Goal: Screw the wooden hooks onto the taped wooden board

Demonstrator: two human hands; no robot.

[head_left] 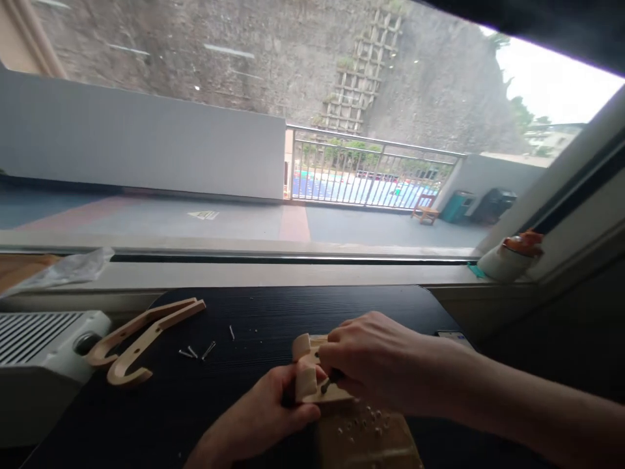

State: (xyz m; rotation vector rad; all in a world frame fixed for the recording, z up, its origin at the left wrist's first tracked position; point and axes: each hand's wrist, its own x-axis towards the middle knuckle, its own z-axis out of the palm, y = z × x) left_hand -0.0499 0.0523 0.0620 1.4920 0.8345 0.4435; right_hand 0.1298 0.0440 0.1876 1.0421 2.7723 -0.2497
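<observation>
My left hand (pixel 263 407) grips pale wooden hooks (pixel 306 383) from the left, fingers and thumb around their curved ends. Over them, my right hand (pixel 374 355) is closed on a small dark tool (pixel 334 376), its tip pointing down at the wood; most of the tool is hidden by my fingers. Beneath the hooks lies a brown wooden board (pixel 368 446) with several small metal bits (pixel 374 417) on it. Two more wooden hooks (pixel 139 348) rest on the black table at the left. Several screws (pixel 208 350) lie between them and my left hand.
The black table (pixel 258 303) meets a white window sill (pixel 273 273). At the left stands a white slatted appliance (pixel 49 345), with a clear plastic bag (pixel 68 270) above it. A phone-like object (pixel 452 336) lies behind my right forearm. A pale pot (pixel 508 259) sits on the sill.
</observation>
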